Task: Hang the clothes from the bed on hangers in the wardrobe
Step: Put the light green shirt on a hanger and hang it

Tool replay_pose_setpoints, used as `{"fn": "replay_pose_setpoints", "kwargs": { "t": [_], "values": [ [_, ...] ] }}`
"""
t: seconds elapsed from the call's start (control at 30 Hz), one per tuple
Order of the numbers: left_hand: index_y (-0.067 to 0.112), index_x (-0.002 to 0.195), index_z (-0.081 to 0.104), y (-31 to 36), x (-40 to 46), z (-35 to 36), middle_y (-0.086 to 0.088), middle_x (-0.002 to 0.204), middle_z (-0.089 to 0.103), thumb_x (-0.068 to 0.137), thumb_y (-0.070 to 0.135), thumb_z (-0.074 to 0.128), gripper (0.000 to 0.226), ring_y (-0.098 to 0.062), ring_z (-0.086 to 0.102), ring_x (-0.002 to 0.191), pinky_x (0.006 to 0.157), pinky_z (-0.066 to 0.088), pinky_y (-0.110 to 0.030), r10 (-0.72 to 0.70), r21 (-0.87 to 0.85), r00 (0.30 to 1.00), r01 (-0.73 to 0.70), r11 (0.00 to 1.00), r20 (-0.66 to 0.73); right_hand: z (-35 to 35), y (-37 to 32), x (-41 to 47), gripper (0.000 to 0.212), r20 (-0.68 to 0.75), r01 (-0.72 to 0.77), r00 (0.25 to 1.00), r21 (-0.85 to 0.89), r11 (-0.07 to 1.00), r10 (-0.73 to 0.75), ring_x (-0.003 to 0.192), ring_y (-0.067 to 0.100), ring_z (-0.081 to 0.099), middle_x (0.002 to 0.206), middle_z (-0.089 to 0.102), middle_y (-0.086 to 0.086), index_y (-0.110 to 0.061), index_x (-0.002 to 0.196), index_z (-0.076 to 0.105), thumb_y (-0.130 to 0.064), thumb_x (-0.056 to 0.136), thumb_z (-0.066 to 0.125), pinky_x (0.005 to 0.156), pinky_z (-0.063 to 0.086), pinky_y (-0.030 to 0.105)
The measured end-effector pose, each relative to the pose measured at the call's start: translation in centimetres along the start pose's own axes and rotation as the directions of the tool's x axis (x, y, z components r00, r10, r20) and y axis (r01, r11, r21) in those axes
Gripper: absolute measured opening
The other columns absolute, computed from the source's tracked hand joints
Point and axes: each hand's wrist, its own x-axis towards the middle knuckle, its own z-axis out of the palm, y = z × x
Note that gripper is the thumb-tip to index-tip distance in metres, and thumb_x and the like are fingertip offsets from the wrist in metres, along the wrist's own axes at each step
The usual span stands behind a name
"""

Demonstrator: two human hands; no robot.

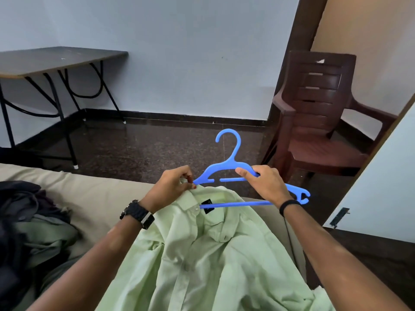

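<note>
A person is fitting a blue plastic hanger into a pale green shirt above the edge of the bed. The left hand is pinching the shirt's collar at its left end and lifting it, while the right hand is curling round the hanger's right shoulder arm, thumb lying on top. The hanger is standing with its hook up and away from the person, its long axis running left to right and tilting down toward the right; its left tip is just beside the pinched collar, and its bottom bar is crossing over the neck opening near the dark label. The rest of the shirt is draping down toward the person, between the forearms. The coming move appears to turn on this gap: the left tip is pointing at the collar opening held by the left hand, so the right hand would probably be sliding the hanger leftward into it. More clothes are lying in a dark heap on the bed to the left. A folding table and a brown plastic chair are standing beyond; the wardrobe cannot be identified with certainty.
</note>
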Motion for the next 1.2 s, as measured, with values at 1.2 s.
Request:
{"fn": "replay_pose_setpoints", "kwargs": {
  "t": [1.2],
  "values": [
    [0.036,0.095,0.059,5.2,-0.7,-1.4,0.010,0.095,0.065,0.092,0.042,0.058,0.006,-0.011,0.061,0.087,0.079,0.049,-0.031,-0.136,-0.010,0.952,0.145,0.989,0.273,-1.0,-2.6,-2.8,0.052,-0.004,0.054,0.999,0.135,0.989,-0.054,0.053,0.013,0.035,0.056,0.037,-0.003,-0.015,0.058,0.040,-0.052,0.086,0.063,0.057,0.033,0.030]
  ]
}}
